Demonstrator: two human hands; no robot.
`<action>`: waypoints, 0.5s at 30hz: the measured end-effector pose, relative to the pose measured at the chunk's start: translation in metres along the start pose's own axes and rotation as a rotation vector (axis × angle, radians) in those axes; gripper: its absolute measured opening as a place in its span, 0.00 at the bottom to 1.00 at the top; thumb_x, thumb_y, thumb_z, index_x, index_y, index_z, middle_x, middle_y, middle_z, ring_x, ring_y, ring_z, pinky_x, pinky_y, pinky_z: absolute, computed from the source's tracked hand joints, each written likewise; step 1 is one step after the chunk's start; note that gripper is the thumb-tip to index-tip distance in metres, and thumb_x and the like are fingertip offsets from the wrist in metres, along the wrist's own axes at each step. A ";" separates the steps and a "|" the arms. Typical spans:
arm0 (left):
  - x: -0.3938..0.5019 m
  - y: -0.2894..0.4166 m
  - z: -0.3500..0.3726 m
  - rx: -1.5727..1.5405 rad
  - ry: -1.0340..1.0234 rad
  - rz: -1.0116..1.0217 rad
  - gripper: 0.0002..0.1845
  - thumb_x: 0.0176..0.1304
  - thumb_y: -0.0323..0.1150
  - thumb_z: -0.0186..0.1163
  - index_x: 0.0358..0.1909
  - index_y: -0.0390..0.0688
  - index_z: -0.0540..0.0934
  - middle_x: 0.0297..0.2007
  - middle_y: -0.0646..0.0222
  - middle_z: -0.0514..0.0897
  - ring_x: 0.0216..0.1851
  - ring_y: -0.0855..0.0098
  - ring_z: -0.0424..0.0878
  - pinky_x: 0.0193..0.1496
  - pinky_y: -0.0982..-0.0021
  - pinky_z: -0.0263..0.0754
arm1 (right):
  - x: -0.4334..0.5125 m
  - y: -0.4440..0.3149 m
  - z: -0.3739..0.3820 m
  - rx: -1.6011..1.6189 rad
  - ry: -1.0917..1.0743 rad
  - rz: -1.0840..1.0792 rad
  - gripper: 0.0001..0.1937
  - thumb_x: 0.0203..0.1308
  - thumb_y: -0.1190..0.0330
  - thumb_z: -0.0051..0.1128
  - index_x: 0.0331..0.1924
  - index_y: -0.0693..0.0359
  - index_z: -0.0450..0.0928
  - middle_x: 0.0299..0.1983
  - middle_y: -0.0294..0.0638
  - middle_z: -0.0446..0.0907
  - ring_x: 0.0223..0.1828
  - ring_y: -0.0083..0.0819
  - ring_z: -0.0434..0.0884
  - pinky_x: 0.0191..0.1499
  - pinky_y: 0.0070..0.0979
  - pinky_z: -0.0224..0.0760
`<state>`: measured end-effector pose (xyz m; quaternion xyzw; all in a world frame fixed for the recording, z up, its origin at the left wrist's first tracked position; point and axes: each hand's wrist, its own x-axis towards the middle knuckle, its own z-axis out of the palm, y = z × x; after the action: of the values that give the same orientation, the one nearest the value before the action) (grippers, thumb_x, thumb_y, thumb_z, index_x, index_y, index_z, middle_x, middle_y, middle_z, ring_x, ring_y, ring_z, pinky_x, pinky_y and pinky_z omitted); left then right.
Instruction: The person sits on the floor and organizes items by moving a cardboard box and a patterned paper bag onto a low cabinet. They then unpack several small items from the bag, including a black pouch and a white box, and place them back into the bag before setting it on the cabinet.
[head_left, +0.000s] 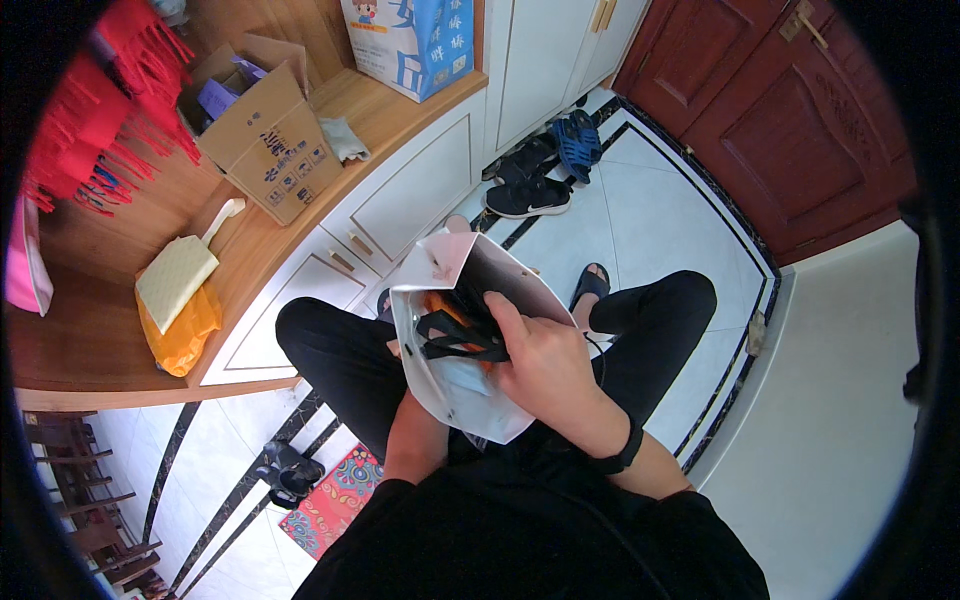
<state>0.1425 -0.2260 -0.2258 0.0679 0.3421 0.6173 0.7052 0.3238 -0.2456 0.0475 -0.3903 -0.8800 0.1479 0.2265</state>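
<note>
A white paper bag (480, 405) with an open mouth is held over my lap, between my knees. My right hand (544, 360) reaches over its right rim into the mouth. The index finger lies against dark material inside, and the other fingertips are hidden. Black straps (457, 334) run across the opening towards this hand. Orange material (439, 304) and a pale, bluish-white item (461, 375) show beneath them. My left hand (394, 348) supports the bag from its left side, mostly hidden behind it.
On the wooden shelf stand an open cardboard box (274, 142), a blue-and-white bag (412, 45) and a cream wristlet pouch (180, 277) on an orange plastic bag (184, 337). Red fringed fabric (90, 112) hangs left. Shoes (529, 196) line the white cabinet; a wooden door (802, 142) is beyond.
</note>
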 end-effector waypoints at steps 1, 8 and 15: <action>0.000 0.000 0.000 0.005 0.000 0.000 0.38 0.73 0.67 0.49 0.71 0.48 0.72 0.61 0.61 0.83 0.56 0.58 0.84 0.60 0.55 0.80 | -0.002 0.000 -0.005 0.008 -0.017 0.005 0.36 0.42 0.75 0.67 0.62 0.67 0.71 0.28 0.45 0.83 0.28 0.42 0.85 0.35 0.37 0.80; 0.006 0.003 0.000 0.024 -0.008 0.004 0.38 0.73 0.67 0.49 0.71 0.48 0.72 0.60 0.61 0.84 0.54 0.58 0.85 0.59 0.55 0.81 | -0.019 -0.011 -0.024 0.126 -0.056 -0.100 0.31 0.39 0.78 0.67 0.56 0.63 0.77 0.45 0.47 0.87 0.41 0.44 0.88 0.40 0.35 0.84; -0.002 -0.001 -0.004 0.035 -0.002 -0.033 0.38 0.73 0.67 0.49 0.70 0.48 0.72 0.59 0.60 0.85 0.53 0.59 0.86 0.58 0.56 0.82 | -0.032 -0.001 -0.015 0.249 -0.171 -0.177 0.25 0.41 0.79 0.63 0.51 0.71 0.79 0.55 0.56 0.82 0.55 0.48 0.84 0.56 0.38 0.80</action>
<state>0.1408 -0.2291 -0.2283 0.0753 0.3531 0.5993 0.7145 0.3499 -0.2696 0.0516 -0.2662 -0.9019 0.2678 0.2097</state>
